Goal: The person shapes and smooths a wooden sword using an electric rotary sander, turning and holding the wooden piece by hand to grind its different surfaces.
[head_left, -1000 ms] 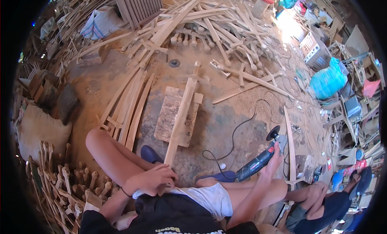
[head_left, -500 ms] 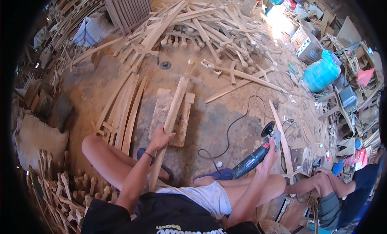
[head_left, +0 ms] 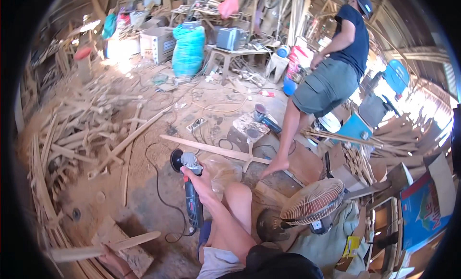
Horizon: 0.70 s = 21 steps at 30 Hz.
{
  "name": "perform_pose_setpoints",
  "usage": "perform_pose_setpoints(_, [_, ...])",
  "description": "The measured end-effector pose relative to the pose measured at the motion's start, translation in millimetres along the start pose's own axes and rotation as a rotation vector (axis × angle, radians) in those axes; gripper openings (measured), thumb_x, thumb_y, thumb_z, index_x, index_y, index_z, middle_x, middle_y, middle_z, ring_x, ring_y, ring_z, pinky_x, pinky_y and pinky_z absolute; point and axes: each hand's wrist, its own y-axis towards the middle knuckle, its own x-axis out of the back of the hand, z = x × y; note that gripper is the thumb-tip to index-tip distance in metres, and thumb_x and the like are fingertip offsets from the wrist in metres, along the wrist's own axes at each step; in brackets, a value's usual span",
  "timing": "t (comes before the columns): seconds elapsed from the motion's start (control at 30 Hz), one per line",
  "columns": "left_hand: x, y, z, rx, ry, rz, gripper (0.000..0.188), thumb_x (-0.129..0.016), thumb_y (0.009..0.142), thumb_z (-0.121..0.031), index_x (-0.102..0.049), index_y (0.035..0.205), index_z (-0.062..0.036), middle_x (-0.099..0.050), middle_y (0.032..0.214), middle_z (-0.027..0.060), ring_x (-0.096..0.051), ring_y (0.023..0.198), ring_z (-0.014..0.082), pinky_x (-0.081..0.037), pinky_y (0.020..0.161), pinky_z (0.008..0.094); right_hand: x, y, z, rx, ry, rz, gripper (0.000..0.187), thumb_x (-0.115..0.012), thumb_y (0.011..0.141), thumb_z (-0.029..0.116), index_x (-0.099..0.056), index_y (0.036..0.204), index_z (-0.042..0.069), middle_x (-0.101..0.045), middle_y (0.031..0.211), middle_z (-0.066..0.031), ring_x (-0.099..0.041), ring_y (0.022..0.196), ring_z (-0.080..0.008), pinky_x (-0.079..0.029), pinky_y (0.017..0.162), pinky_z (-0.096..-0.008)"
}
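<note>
In my right hand (head_left: 200, 177) is an angle grinder (head_left: 193, 204), gripped near its metal head, with a round black disc at the front. Its body hangs down beside my bent leg, and a black cord loops over the floor. At the lower left my left hand (head_left: 113, 260) is closed round a wooden sword (head_left: 139, 239). That sword lies across a wooden block (head_left: 138, 263), its blade tip pointing right. Another wooden sword (head_left: 206, 148) rests on the floor just beyond the grinder.
Wooden swords are heaped (head_left: 86, 135) at the left. A person (head_left: 331, 82) stands at the right, a bare foot near the floor sword. Close on my right is a standing fan (head_left: 312, 200). A second grinder (head_left: 269, 121) lies farther off, before a blue wrapped bundle (head_left: 188, 50).
My view has swung to the right, bringing the fan and the standing person fully into sight. Both hands keep their hold on the grinder and the wooden sword.
</note>
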Motion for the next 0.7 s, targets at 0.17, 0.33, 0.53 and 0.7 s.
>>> perform_pose_setpoints(0.17, [-22.4, -47.1, 1.9, 0.156, 0.068, -0.022, 0.072, -0.079, 0.108, -0.018, -0.040, 0.165, 0.0019, -0.060, 0.156, 0.0254, -0.066, 0.137, 0.0334, -0.058, 0.116, 0.0523, 11.5, -6.0, 29.2, 0.028, -0.003, 0.016, 0.078, -0.096, 0.092, 0.028, -0.051, 0.151, 0.004, -0.072, 0.097, -0.0059, -0.070, 0.074, -0.0132, -0.061, 0.059, -0.0333])
perform_pose_setpoints(0.33, [-89.1, -107.3, 89.9, 0.148, 0.224, -0.140, 0.056, -0.078, 0.110, -0.026, -0.051, 0.150, 0.0020, -0.073, 0.131, 0.0186, -0.077, 0.103, 0.0255, -0.066, 0.080, 0.0389, 10.5, -15.6, 28.8, 0.078, -0.003, 0.018, 0.077, -0.096, 0.093, 0.028, -0.051, 0.151, 0.005, -0.072, 0.095, -0.0059, -0.069, 0.072, -0.0133, -0.061, 0.059, -0.0339])
perform_pose_setpoints(0.53, [-77.4, -100.2, 82.2, 0.608, 0.297, 0.589, 0.025, -0.070, 0.115, -0.039, -0.068, 0.110, -0.0151, -0.058, 0.081, -0.0018, -0.047, 0.059, 0.0077, -0.042, 0.052, 0.0263, 2.7, -29.8, 39.2, 0.157, 0.101, 0.093, 0.073, -0.092, 0.097, 0.021, -0.048, 0.154, 0.006, -0.071, 0.095, -0.0049, -0.068, 0.073, -0.0119, -0.059, 0.061, -0.0320])
perform_pose_setpoints(0.7, [60.0, -31.5, 0.7, 0.021, 0.849, 0.575, 0.027, -0.069, 0.115, -0.033, -0.067, 0.127, -0.0089, -0.070, 0.105, 0.0069, -0.070, 0.092, 0.0191, -0.060, 0.080, 0.0353, -1.9, -23.2, 11.5, 0.116, 0.111, 0.100, 0.078, -0.093, 0.095, 0.026, -0.048, 0.155, 0.005, -0.071, 0.099, -0.0061, -0.069, 0.078, -0.0162, -0.058, 0.066, -0.0348])
